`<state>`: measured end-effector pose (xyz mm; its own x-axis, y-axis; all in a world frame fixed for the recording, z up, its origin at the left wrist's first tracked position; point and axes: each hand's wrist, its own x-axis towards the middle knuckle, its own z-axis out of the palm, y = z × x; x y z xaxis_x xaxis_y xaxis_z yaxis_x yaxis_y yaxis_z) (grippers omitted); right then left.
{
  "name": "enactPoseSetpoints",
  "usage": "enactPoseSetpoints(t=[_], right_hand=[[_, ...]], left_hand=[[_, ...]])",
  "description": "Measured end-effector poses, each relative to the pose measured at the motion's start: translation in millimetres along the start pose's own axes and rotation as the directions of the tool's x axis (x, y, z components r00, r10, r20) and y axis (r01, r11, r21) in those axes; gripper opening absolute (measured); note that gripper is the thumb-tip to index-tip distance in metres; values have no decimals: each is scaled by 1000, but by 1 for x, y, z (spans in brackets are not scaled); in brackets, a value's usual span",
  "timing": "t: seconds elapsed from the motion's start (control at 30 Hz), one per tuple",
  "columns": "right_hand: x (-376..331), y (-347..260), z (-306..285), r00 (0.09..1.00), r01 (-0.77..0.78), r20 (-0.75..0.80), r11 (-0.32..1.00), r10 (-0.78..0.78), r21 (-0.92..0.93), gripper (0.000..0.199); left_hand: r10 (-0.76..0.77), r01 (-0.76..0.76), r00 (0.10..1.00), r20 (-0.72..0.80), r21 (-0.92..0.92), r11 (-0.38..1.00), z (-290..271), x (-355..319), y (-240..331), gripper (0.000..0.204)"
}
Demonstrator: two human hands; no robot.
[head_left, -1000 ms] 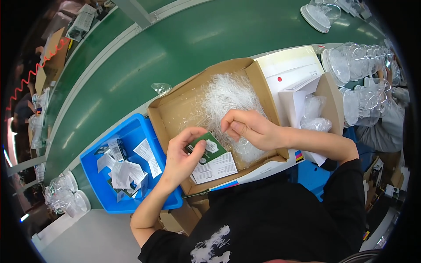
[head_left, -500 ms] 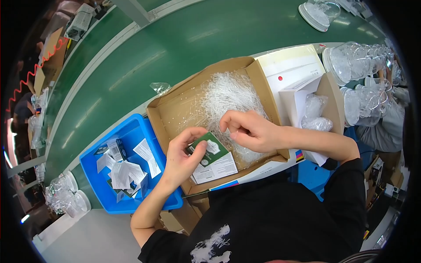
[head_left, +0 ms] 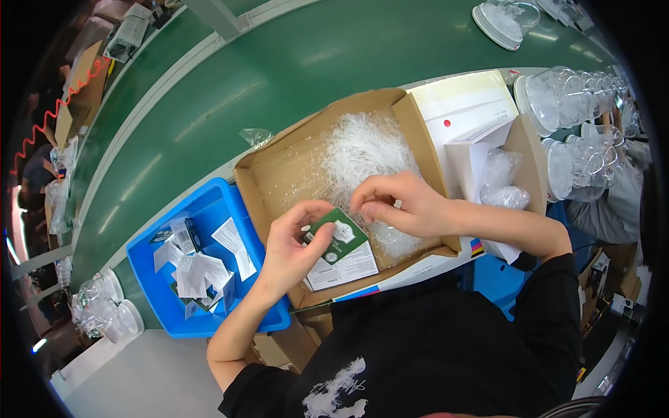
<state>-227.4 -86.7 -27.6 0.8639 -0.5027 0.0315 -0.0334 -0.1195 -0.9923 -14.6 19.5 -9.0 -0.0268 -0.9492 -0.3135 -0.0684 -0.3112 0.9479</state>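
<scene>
A: What's at the far left of the frame?

B: Mostly dark rim. A red coiled cable (head_left: pixel 49 115) runs down the upper left, and a bunch of clear plastic pieces (head_left: pixel 104 310) sits at the lower left, too bent by the lens to make out.

A: And next to that?

B: A blue bin (head_left: pixel 159 289) at lower left of centre, with folded white leaflets (head_left: pixel 198 272) lying loose in it. Its near corner is hidden by the person's left forearm.

A: The left hand?

B: The left hand (head_left: pixel 293 247) is just left of centre, inside the cardboard box (head_left: pixel 268 184), thumb and fingers closed on the edge of a small green card (head_left: pixel 339 239). The card lies on a white sheet (head_left: pixel 345 268) at the near side of the box.

A: The right hand?

B: The right hand (head_left: pixel 397 205) is at centre, fingertips pinched together right above the card, in front of a heap of clear plastic bags (head_left: pixel 362 150). I cannot tell what it pinches; it is too small and see-through.

A: Further right?

B: A white carton (head_left: pixel 463 115), then stacked clear cups (head_left: pixel 578 125) at the upper right, cut off by the rim. The green counter (head_left: pixel 279 76) runs across the top.

A: Any change from a second ago?

B: Little. Both hands stay in the box; the card is in much the same place.
</scene>
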Motion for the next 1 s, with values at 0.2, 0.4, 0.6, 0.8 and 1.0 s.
enactPoseSetpoints(t=[0.2, 0.4, 0.6, 0.8, 1.0], right_hand=[[1, 2, 3, 993, 76, -88, 997, -74, 14, 16], [-3, -3, -1, 999, 19, -33, 996, -22, -84, 8], [-2, -1, 4, 1000, 9, -15, 995, -11, -97, 14], [-2, 1, 6, 999, 43, 22, 989, -40, -142, 13], [-1, 3, 6, 1000, 10, 29, 982, -4, -187, 12]], left_hand=[[133, -129, 991, -35, 100, 987, 1, -3, 0, 19], [152, -139, 983, -99, 126, 982, 4, -3, -1, 17], [180, -161, 981, -78, 200, 967, 9, -5, -6, 17], [312, -286, 946, -87, 225, 931, 15, -3, -12, 23], [345, -338, 938, 41, 339, 878, 11, -6, -12, 25]])
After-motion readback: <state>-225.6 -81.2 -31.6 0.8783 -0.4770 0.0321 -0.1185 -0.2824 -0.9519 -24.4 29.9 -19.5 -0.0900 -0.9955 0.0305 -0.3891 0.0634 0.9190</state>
